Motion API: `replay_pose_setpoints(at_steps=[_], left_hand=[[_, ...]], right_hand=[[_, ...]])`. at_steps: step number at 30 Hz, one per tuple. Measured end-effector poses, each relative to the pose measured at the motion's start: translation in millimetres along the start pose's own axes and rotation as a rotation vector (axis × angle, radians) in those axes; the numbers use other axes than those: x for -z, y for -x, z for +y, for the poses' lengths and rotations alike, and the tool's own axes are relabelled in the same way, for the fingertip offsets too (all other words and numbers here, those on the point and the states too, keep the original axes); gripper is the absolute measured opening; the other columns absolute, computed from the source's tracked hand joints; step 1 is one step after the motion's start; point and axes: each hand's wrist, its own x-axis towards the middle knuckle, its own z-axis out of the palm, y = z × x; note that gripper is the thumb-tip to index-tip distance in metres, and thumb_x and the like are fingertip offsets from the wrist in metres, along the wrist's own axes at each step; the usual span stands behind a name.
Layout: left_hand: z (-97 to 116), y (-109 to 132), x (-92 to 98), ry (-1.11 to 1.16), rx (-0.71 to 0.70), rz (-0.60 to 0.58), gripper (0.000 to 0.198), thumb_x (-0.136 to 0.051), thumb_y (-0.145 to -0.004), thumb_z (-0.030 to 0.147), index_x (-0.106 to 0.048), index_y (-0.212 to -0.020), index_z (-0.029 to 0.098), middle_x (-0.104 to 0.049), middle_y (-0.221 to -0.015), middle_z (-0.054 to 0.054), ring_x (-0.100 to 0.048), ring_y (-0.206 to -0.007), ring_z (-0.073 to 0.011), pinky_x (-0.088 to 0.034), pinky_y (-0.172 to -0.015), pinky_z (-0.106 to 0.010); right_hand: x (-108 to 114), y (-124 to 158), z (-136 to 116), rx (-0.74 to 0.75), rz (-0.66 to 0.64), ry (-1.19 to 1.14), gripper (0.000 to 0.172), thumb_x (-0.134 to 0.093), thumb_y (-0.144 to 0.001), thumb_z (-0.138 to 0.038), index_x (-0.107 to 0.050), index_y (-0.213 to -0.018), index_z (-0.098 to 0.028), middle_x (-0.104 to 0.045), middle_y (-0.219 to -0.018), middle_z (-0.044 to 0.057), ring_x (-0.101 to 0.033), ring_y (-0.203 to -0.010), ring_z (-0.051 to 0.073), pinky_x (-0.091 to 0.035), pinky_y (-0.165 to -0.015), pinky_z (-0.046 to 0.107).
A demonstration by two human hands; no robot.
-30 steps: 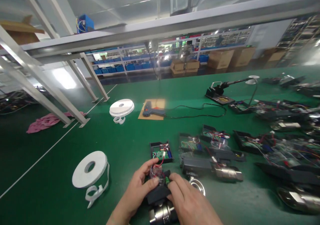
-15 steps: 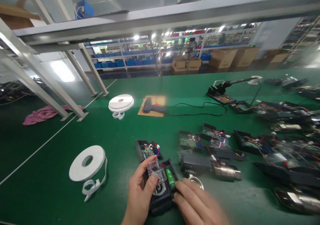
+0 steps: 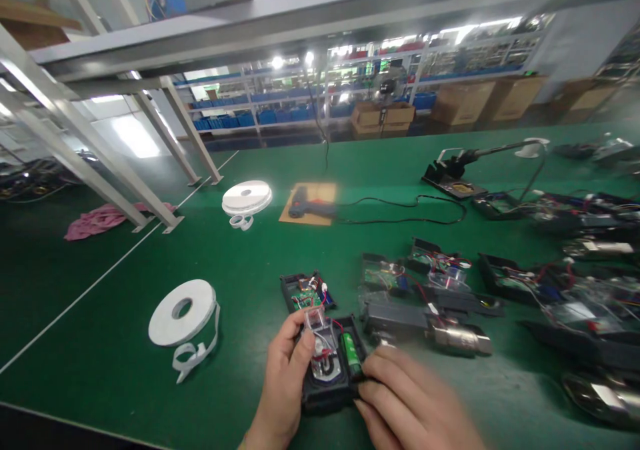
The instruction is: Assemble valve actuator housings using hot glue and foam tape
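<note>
My left hand [image 3: 286, 371] grips the left side of a black plastic housing [image 3: 330, 397], its thumb and forefinger closed on a clear plastic piece [image 3: 320, 323] inside. A green cylindrical battery [image 3: 351, 353] lies along the housing's right side. Against the right edge, near the battery's lower end, press the fingers of my right hand [image 3: 407, 397], which is partly blurred. Just beyond the housing sits another black shell with a green circuit board [image 3: 307, 297], and red wires run between the two.
Rolls of white tape lie at left, one near [image 3: 183, 313] and one farther back [image 3: 247, 198]. A glue gun [image 3: 313, 207] rests on cardboard. Several opened device housings [image 3: 395, 320] with metal ends crowd the right. A soldering iron stand [image 3: 453, 180] is behind them; metal posts [image 3: 165, 213] rise at left.
The view has shifted slightly, so the table items sit a little higher and farther right. The clear piece is more upright under my left thumb; both hands stay on the housing.
</note>
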Motion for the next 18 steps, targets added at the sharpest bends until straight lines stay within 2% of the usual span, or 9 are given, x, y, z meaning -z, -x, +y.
replay_pose_setpoints(at_steps=[2,5,9,13,18], left_hand=[[-2.0,1.3,-1.4,0.013,0.0,0.017,0.053,-0.063,-0.091,0.058,-0.063,-0.125,0.016,-0.075,-0.11,-0.009,-0.07,-0.092,-0.0202,-0.054,-0.08,-0.027],[-6.2,3.9,-0.5,-0.032,-0.063,0.061,0.05,-0.059,-0.094,0.057,-0.066,-0.126,0.018,-0.074,-0.116,-0.008,-0.069,-0.103,-0.0225,-0.054,-0.085,-0.028],[-10.4,5.8,3.8,-0.12,-0.164,0.093,0.047,-0.055,-0.096,0.057,-0.07,-0.122,0.021,-0.072,-0.126,-0.006,-0.065,-0.117,-0.0243,-0.05,-0.102,-0.032],[-11.5,6.9,6.0,-0.152,-0.187,0.101,0.048,-0.05,-0.098,0.057,-0.07,-0.123,0.022,-0.07,-0.13,-0.007,-0.063,-0.122,-0.0257,-0.049,-0.107,-0.035],[-8.1,7.1,4.1,-0.18,-0.181,0.039,0.05,-0.036,-0.104,0.053,-0.068,-0.127,0.023,-0.066,-0.137,-0.006,-0.056,-0.133,-0.0245,-0.038,-0.118,-0.038]], right_hand=[[5.3,-13.8,0.8,-0.09,0.01,-0.087,0.015,-0.056,-0.092,-0.01,-0.068,-0.094,-0.019,-0.073,-0.094,0.008,-0.071,-0.091,0.023,-0.062,-0.088,0.035],[10.1,-35.7,2.5,-0.206,-0.016,-0.175,0.018,-0.055,-0.096,-0.018,-0.065,-0.111,-0.02,-0.069,-0.11,0.011,-0.065,-0.105,0.025,-0.059,-0.094,0.041],[4.4,-54.0,3.0,-0.292,-0.168,-0.367,0.029,-0.054,-0.101,-0.023,-0.056,-0.13,-0.025,-0.066,-0.122,0.008,-0.062,-0.111,0.024,-0.056,-0.096,0.041],[-5.9,-55.6,2.2,-0.356,-0.21,-0.428,0.03,-0.058,-0.099,-0.023,-0.055,-0.128,-0.028,-0.067,-0.119,0.006,-0.063,-0.108,0.024,-0.053,-0.093,0.041],[-6.0,-53.6,1.9,-0.421,-0.252,-0.439,0.021,-0.059,-0.096,-0.022,-0.057,-0.118,-0.024,-0.067,-0.115,0.007,-0.062,-0.106,0.025,-0.051,-0.092,0.042]])
